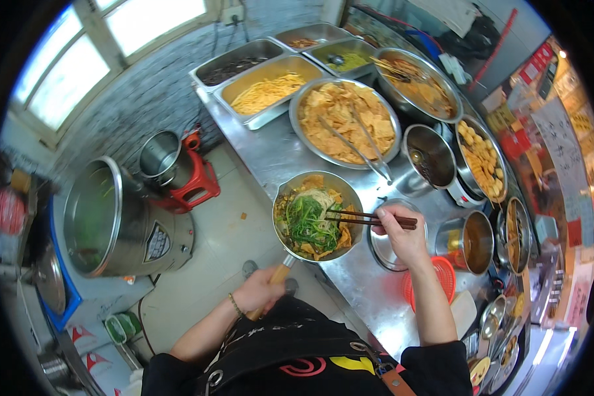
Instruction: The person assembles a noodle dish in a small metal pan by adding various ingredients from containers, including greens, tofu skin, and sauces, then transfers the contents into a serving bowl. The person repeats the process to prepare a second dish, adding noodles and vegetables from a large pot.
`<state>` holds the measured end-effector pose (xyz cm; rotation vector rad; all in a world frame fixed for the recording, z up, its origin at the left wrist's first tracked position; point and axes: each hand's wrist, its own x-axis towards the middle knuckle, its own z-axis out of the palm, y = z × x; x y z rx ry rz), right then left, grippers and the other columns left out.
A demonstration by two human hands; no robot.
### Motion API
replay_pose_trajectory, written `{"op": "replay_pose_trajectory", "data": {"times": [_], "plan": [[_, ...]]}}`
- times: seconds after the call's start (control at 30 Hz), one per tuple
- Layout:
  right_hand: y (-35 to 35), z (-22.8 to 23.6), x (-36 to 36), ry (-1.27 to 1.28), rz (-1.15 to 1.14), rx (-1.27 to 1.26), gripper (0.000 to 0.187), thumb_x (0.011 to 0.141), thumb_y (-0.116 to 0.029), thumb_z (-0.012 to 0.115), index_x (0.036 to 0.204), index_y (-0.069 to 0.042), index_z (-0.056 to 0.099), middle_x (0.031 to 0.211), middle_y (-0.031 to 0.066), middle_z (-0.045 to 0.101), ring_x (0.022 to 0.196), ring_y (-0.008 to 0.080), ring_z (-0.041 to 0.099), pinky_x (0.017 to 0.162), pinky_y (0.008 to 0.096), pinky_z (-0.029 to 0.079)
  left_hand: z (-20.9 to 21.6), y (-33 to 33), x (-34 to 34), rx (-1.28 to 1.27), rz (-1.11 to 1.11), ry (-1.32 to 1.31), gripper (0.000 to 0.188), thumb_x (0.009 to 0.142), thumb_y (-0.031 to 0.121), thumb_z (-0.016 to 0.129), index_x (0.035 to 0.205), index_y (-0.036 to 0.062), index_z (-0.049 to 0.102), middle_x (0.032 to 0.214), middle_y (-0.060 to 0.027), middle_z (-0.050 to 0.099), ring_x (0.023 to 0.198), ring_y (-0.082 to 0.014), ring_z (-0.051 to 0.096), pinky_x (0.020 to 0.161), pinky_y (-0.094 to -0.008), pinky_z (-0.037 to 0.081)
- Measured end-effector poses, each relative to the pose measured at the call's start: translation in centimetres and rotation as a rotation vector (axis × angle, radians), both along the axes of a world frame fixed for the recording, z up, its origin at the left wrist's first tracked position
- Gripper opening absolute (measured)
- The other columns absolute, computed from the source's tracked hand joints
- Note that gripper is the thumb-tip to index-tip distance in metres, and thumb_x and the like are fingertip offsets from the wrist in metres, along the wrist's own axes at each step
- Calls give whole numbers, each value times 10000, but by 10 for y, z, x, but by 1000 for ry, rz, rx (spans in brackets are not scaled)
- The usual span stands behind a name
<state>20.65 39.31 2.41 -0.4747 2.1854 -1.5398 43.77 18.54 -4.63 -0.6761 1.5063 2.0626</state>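
My left hand (260, 291) is wrapped round the wooden handle of a metal saucepan (283, 195), which I hold at the edge of the steel table. In the pan lie pale noodles (313, 199), cooked green leaves (305, 224) and orange-brown fried pieces. From the right, my right hand (400, 228) grips a pair of dark chopsticks (363, 218), their tips among the noodles and greens. Beneath that hand sits a round metal lid or plate (384, 254), partly covered by it. A large bowl of fried sheets (340, 109) with metal tongs (351, 150) across it stands beyond the pan.
Steel trays, one with yellow strips (267, 92), line the far table edge. To the right are a deep steel pot (412, 179), a pot of brown liquid (476, 241) and a red basket (442, 276). On the left stand a large steel boiler (129, 231) and a red stool (201, 183).
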Motion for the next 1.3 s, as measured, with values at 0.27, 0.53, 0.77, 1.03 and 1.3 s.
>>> {"op": "replay_pose_trajectory", "data": {"times": [0.27,0.53,0.77,1.03,1.3], "plan": [[-74,-82,53,-685,74,-431,238,912,-165,552,975,60,600,868,211,661,708,263,685,631,337,592,31,-11,70,-141,177,-117,84,801,27,509,843,55,442,580,0,469,400,-77,465,352,-236,404],[-163,-83,105,-940,258,-578,249,920,-179,538,967,57,601,833,198,669,688,267,688,624,348,597,28,-38,181,-126,450,-86,82,796,22,514,831,58,449,573,-1,478,397,-73,462,359,-231,400],[-262,59,219,-19,784,-222,140,884,-86,593,937,28,656,809,105,673,694,155,650,649,259,536,32,-81,310,-84,692,-24,71,820,52,526,819,69,456,577,0,485,405,-71,462,362,-238,397],[-411,36,414,504,1213,-337,103,810,-74,651,891,-11,666,783,147,658,656,234,650,592,311,503,46,-126,435,-123,885,19,85,824,88,536,813,70,453,580,-4,481,416,-82,465,369,-236,387],[-473,56,486,190,1386,-96,130,858,-72,598,870,41,660,689,87,644,632,115,602,602,267,491,37,-153,509,-80,1208,96,85,804,74,531,805,53,448,562,-18,466,409,-97,466,364,-242,388]]}}
